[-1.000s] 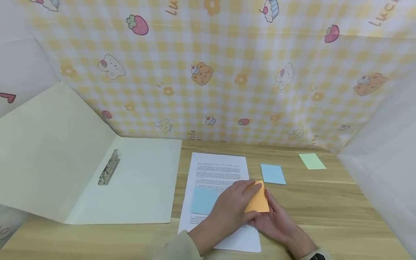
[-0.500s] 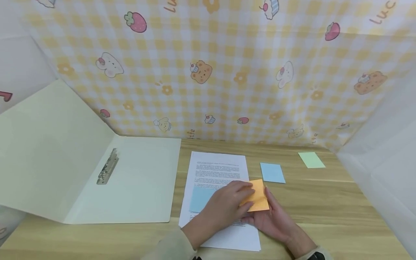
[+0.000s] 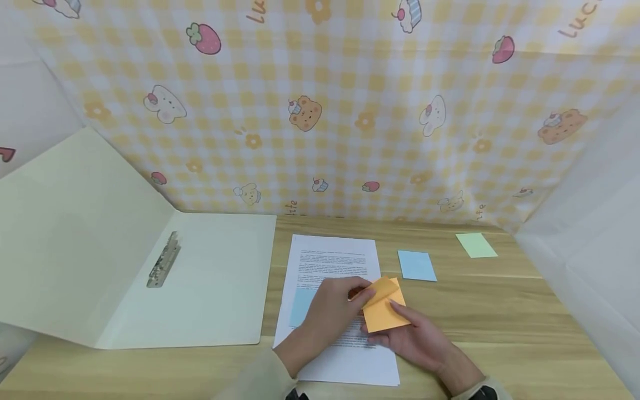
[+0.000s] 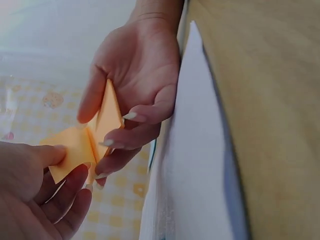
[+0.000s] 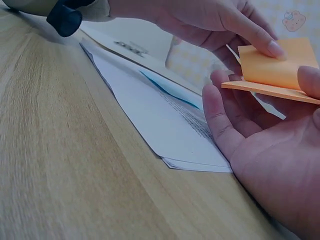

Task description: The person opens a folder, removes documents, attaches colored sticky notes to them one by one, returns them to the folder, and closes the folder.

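An orange sticky note pad (image 3: 385,318) is held above the printed sheets (image 3: 345,361) by my right hand (image 3: 417,339), its thumb on top and the fingers underneath. My left hand (image 3: 332,305) pinches the top orange sticky note (image 4: 72,150) between thumb and fingers. That note is bent up from the pad, its far edge still against it, as the right wrist view shows. A blue sticky note (image 3: 301,306) lies on the printed sheets, partly covered by my left hand.
On the wooden table (image 3: 500,333), a blue sticky pad (image 3: 417,265) and a green one (image 3: 476,245) lie to the right. An open white folder (image 3: 220,278) with a metal clip (image 3: 164,260) stands at left. A checked cloth (image 3: 340,150) hangs behind.
My left hand was spread over the orange pad; it now pinches the top sheet and has lifted it. My right thumb has moved from the pad's side onto its face.
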Available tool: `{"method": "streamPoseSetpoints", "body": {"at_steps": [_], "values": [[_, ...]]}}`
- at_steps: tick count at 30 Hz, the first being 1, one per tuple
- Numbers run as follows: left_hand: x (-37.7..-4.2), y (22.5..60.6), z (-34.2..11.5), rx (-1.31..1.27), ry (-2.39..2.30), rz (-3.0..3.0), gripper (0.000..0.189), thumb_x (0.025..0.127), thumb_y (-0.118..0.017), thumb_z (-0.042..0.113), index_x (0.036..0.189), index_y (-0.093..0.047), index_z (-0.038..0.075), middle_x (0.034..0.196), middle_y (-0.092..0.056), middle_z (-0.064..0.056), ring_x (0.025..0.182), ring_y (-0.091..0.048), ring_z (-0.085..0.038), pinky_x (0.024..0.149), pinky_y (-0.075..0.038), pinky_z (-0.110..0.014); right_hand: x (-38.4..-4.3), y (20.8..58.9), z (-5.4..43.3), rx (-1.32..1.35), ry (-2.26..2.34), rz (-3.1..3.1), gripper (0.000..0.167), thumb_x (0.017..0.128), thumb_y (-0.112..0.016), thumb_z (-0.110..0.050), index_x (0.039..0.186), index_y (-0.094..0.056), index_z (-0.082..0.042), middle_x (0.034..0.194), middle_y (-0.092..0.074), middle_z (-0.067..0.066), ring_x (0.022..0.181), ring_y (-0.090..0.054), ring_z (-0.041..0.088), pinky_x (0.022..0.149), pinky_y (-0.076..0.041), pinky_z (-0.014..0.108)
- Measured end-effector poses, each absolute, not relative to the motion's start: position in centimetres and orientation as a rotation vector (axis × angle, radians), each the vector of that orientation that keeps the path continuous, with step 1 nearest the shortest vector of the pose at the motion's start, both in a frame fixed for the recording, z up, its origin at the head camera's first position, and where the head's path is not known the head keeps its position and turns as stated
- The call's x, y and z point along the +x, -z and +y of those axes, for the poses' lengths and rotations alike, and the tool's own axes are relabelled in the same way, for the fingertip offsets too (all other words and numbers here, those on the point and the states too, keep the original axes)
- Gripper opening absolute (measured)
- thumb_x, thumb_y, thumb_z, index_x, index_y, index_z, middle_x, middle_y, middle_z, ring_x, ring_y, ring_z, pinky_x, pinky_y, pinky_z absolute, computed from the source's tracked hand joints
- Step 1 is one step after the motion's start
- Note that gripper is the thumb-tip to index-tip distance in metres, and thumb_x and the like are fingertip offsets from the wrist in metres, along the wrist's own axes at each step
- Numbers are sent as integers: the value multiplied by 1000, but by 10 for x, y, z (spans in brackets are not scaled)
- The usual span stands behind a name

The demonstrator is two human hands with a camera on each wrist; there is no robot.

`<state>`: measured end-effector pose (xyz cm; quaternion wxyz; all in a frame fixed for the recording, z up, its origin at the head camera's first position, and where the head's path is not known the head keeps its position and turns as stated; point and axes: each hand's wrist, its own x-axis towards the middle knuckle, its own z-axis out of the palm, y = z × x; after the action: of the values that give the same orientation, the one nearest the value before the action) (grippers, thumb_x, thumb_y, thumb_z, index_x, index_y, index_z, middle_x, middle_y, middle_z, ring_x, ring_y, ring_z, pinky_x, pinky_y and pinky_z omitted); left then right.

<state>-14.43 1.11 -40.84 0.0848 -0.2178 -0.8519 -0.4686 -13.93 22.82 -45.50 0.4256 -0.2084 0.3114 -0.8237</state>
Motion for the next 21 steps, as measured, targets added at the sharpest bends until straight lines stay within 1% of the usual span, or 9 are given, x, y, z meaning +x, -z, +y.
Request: {"method": "streamPoseSetpoints", "body": {"at_steps": [3,7,13,16,21], "values": [[-148,406,7,-548,1570,-2523,17,94,-72,23,102,-79,9,91,-79,-1,70,-59,0,65,-52,-15,-140,455,227,-520,2047,790,46,112,-7,-19,151,-32,-17,150,-52,12,135,-55,27,116,-43,40],[-152,402,1,-465,1638,-2491,16,93,-73,21,100,-79,9,91,-78,-2,71,-60,-2,66,-52,-16,-140,454,226,-533,2043,792,46,111,-7,-17,150,-32,-14,150,-52,14,139,-52,25,117,-42,41],[-158,399,-4,-372,1684,-2479,15,93,-73,20,100,-79,8,91,-78,-3,73,-65,-4,66,-54,-16,-139,454,226,-531,2042,799,47,111,-7,-17,150,-34,-13,148,-53,14,136,-55,26,115,-44,41],[-160,398,-6,-314,1681,-2488,15,93,-73,21,101,-79,9,92,-77,-2,74,-64,-5,67,-54,-16,-139,454,226,-534,2043,799,48,111,-7,-16,149,-35,-12,148,-54,15,137,-55,26,115,-44,41],[-162,395,-11,-268,1661,-2488,17,94,-73,20,104,-78,8,92,-77,-3,75,-64,-7,67,-55,-16,-139,455,225,-535,2041,803,47,112,-8,-17,149,-36,-11,148,-54,17,132,-58,29,114,-45,41]]}}
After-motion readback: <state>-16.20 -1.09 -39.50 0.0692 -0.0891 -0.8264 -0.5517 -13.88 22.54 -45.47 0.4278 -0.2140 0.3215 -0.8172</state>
